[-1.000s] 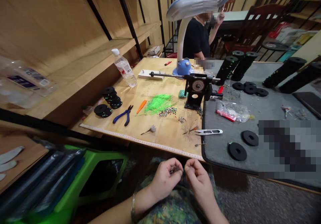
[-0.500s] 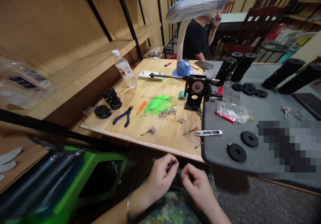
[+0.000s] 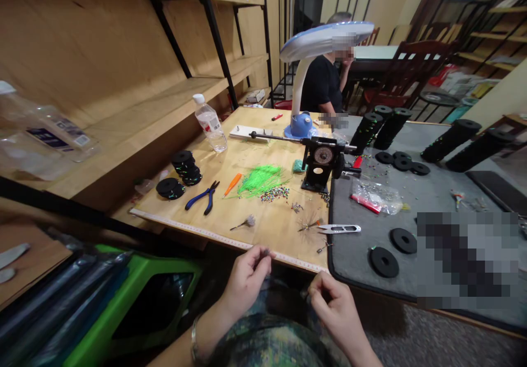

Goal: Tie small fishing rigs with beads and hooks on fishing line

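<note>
A person sits at a wooden worktable (image 3: 247, 153), seen from their own head looking down. Both hands hover above the lap, just in front of the table's near edge. The left hand (image 3: 246, 279) is curled, its thumb and forefinger pinched on a small dark item (image 3: 267, 253) too tiny to identify. The right hand (image 3: 332, 306) is also loosely curled, fingertips pinched together near a small dark bit at its thumb; what it grips cannot be made out. The two hands are apart, the left raised slightly higher.

On the table just beyond the hands lie silver thread snips (image 3: 340, 228) at the edge of a grey mat (image 3: 411, 202), a small feathery tuft (image 3: 246, 223), and a bristly tuft (image 3: 307, 224). Further back are a heap of bright green strands (image 3: 261, 178), a scatter of coloured beads (image 3: 275, 193), blue-handled pliers (image 3: 202, 198), an orange-handled tool (image 3: 232, 183), and stacks of black foam discs (image 3: 181, 172). A black hand-crank winding machine (image 3: 321, 161) stands at the centre, with a blue and white desk lamp (image 3: 313, 65) behind it and a clear water bottle (image 3: 209, 123) to the left. More black foam discs (image 3: 383, 261) and black foam rolls (image 3: 376, 125) rest on the mat, beside a clear plastic bag (image 3: 375, 196).

Another person in a black top (image 3: 321, 82) sits at the far end. A green plastic stool (image 3: 135, 301) stands at the lower left.
</note>
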The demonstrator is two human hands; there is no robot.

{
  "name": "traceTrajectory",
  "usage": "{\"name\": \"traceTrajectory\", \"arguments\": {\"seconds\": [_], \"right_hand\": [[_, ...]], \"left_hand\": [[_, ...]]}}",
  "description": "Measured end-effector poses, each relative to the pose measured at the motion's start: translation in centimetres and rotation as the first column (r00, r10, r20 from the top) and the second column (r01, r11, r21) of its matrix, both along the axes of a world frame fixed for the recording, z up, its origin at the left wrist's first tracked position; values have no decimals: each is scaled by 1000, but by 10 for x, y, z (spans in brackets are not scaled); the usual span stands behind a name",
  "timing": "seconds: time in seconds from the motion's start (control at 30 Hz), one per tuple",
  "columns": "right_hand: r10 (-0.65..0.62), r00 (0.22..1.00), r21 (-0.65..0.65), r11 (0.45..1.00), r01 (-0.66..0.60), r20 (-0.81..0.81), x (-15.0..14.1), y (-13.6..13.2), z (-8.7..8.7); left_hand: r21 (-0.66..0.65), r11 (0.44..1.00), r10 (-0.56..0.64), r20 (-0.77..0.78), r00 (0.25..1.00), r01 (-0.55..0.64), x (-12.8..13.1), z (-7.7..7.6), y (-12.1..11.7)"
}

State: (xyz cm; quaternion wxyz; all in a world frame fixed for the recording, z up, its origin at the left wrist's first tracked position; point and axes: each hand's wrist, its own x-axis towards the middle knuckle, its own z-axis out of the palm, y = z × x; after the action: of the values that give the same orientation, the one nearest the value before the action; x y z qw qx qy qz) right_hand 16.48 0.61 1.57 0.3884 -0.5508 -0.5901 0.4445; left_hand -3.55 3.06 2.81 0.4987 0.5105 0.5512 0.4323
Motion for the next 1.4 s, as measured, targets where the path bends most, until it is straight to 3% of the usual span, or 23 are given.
{"name": "traceTrajectory", "arguments": {"seconds": [0.13, 0.3, 0.53, 0.67, 0.93, 1.1, 1.2, 1.4], "right_hand": [[-18, 995, -57, 998, 12, -95, -1, 4, 1], [-12, 990, -82, 997, 0, -143, -3, 3, 0], [38, 976, -182, 980, -78, -212, -1, 6, 6], [60, 980, -159, 983, -90, -188, -4, 9, 14], [121, 989, -85, 988, -129, -90, -2, 11, 15], [-65, 997, -7, 998, 65, -51, 18, 5, 30], [-104, 984, -26, 994, 102, -143, 12, -1, 41], [73, 980, -52, 995, -84, -185, -29, -7, 32]], "left_hand": [[-109, 992, -41, 175, 984, 60, -3, 0, 3], [-170, 968, -136, 259, 956, 183, 3, 5, -1], [-21, 954, -298, 25, 954, 298, 6, 10, 3], [29, 922, -385, -50, 922, 387, 10, 12, 8], [16, 975, -222, 17, 975, 222, 16, 17, 8], [17, 990, -140, -39, 989, 141, 11, 16, 4], [75, 986, -137, -141, 980, 149, 11, 19, -1], [229, 932, -211, -288, 934, 281, 8, 26, -11]]}}
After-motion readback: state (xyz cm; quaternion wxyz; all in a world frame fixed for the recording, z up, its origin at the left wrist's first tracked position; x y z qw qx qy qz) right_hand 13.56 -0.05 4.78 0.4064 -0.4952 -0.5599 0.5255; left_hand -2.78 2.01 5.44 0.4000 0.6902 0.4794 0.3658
